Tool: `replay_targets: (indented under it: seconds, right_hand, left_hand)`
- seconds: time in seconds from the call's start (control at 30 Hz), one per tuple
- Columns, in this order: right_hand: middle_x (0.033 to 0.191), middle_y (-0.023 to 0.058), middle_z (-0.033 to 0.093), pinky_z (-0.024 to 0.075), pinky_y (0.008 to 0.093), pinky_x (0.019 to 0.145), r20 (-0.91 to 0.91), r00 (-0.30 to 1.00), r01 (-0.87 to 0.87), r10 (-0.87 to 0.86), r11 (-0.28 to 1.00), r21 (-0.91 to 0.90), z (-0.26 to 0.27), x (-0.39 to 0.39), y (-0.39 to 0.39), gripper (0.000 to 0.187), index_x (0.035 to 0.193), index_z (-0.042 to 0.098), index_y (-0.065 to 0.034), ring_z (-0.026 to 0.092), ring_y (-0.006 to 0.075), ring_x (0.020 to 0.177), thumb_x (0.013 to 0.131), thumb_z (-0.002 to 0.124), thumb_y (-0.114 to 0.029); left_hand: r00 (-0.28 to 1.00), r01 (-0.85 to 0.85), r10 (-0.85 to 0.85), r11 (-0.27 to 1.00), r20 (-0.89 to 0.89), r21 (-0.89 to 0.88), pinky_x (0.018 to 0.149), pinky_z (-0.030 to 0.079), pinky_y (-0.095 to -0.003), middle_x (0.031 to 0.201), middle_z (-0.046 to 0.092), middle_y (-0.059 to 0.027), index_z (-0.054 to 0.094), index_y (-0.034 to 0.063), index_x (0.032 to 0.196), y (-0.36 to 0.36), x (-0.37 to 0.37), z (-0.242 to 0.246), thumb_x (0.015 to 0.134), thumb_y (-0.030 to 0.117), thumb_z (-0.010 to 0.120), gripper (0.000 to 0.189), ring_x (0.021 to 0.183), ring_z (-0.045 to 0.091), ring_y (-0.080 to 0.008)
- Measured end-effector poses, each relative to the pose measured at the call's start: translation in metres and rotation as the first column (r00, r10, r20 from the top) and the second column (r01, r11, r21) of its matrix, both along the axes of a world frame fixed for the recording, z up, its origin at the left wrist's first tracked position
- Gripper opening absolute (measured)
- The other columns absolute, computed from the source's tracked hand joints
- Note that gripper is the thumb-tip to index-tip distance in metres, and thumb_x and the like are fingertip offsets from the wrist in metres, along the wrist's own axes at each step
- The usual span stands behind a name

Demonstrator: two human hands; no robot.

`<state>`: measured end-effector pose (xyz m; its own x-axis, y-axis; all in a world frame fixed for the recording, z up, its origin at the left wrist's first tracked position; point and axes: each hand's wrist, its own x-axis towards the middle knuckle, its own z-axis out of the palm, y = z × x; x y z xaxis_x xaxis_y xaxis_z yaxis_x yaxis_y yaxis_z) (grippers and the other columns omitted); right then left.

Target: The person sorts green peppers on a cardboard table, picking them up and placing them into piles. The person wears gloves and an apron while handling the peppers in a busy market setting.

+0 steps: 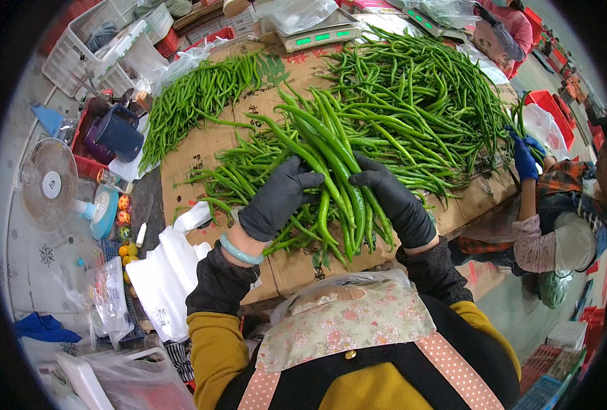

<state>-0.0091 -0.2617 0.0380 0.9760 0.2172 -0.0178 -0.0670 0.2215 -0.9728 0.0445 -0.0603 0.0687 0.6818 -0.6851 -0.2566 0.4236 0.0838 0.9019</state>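
Observation:
Both my hands wear black gloves and grip one bunch of long green chili peppers (342, 169) above the table. My left hand (277, 197) wraps the bunch from the left, its thumb across the peppers. On the other side my right hand (390, 197) presses its thumb against them. Beneath the bunch, loose peppers (236, 177) lie on flattened cardboard (185, 174). A large heap of peppers (416, 102) spreads to the right and far side. Farther left lies a row of peppers (195, 97) with their ends roughly lined up.
Digital scales (321, 33) stand at the far edge. White plastic bags (172, 271) hang at the left, near a knife (142, 233) and a fan (49, 182). A co-worker's blue-gloved hand (526, 154) holds peppers at the right; another person (508, 36) is at the far right.

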Motion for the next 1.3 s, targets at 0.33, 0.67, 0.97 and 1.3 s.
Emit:
replay_targets:
  seconds: [0.33,0.67,0.97,1.3]
  right_hand:
    - [0.121,0.0126,0.052,0.0421,0.0332,0.093,-0.142,0.981,-0.044,0.131,0.867,0.496,-0.012,-0.002,0.008,0.063,0.130,0.038,0.0011,0.054,0.0202,0.104,0.072,0.057,-0.016]
    - [0.102,0.0112,0.060,0.0493,0.0320,0.077,-0.243,0.956,0.259,-0.162,0.854,0.450,-0.015,-0.006,0.019,0.038,0.115,0.051,0.0018,0.060,0.0200,0.087,0.078,0.056,-0.010]
    - [0.090,0.0093,0.063,0.0479,0.0280,0.066,-0.224,0.859,0.508,-0.460,0.822,0.257,-0.006,-0.019,0.041,0.025,0.100,0.056,0.0038,0.060,0.0165,0.073,0.076,0.059,-0.005]
    - [0.092,0.0103,0.062,0.0499,0.0302,0.068,-0.112,0.829,0.553,-0.548,0.772,0.312,-0.005,-0.029,0.059,0.029,0.107,0.052,0.0019,0.061,0.0178,0.076,0.078,0.057,-0.002]
  left_hand:
    - [0.789,-0.230,0.083,0.959,0.609,0.167,0.078,0.047,-0.0336,0.110,0.056,-0.0146,0.022,0.0021,0.137,-0.013,-0.005,-0.021,0.079,0.010,0.058,0.069,0.090,0.059,-0.0235]
    - [0.722,-0.260,0.161,0.964,0.673,0.047,0.106,0.023,-0.0338,0.139,0.031,-0.0182,0.018,-0.0032,0.139,-0.019,-0.036,-0.032,0.083,0.008,0.045,0.063,0.129,0.030,-0.0262]
    - [0.737,-0.366,0.353,0.925,0.577,-0.099,0.100,0.029,-0.0312,0.138,0.030,-0.0175,0.006,-0.0019,0.141,-0.051,-0.074,-0.028,0.091,0.024,0.051,0.072,0.122,0.035,-0.0232]
    - [0.712,-0.160,0.392,0.898,0.583,-0.409,0.100,0.030,-0.0383,0.138,0.027,-0.0178,-0.003,0.0016,0.140,-0.045,-0.081,-0.075,0.077,0.034,0.070,0.102,0.125,0.032,-0.0292]
